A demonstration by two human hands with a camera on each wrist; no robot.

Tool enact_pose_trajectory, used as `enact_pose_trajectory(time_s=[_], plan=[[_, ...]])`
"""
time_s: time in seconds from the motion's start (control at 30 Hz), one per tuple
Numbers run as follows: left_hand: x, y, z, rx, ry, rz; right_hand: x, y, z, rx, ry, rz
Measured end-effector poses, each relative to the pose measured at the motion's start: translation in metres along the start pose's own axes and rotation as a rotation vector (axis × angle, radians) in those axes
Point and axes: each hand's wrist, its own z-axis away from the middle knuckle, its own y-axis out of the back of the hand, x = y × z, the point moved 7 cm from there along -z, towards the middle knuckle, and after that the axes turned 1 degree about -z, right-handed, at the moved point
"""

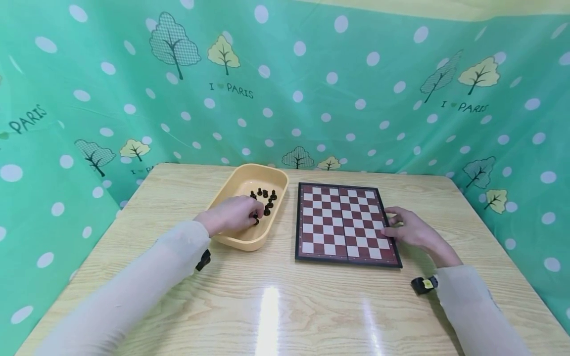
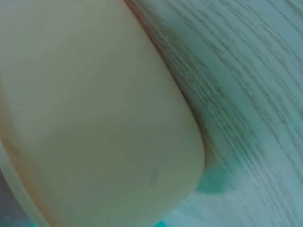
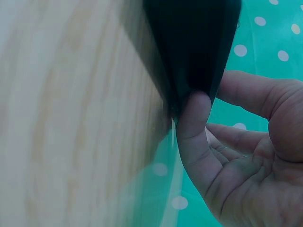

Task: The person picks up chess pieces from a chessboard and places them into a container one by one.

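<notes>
My left hand (image 1: 238, 212) reaches over the near-left rim of a cream plastic tray (image 1: 222, 194). Its thumb and fingers curl down around a small black chess piece (image 1: 256, 220), part of which the fingers hide. Several more black chess pieces (image 1: 273, 196) stand or lie beyond them on the tray floor. In the left wrist view the tray's outer wall (image 2: 109, 104) fills most of the picture. At the right edge of a red-and-white chessboard (image 1: 333, 229), my right hand (image 1: 409, 228) grips the frame between thumb and fingers; the right wrist view shows the thumb (image 3: 195, 118) against the board's dark side.
Both tray and chessboard are on a light wooden table (image 1: 231, 306), the tray left of the board. A green polka-dot cloth (image 1: 294, 113) hangs behind the table and along its sides. A black strapped camera (image 1: 424, 285) shows below the right wrist.
</notes>
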Motion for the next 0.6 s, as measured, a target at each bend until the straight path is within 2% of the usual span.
enact_pose_trajectory(time_s=[0.6], plan=[[-0.0028,-0.0074,0.0025,-0.022,0.017,0.003,-0.0008,0.0004,0.0003,0.018,0.01,0.0]])
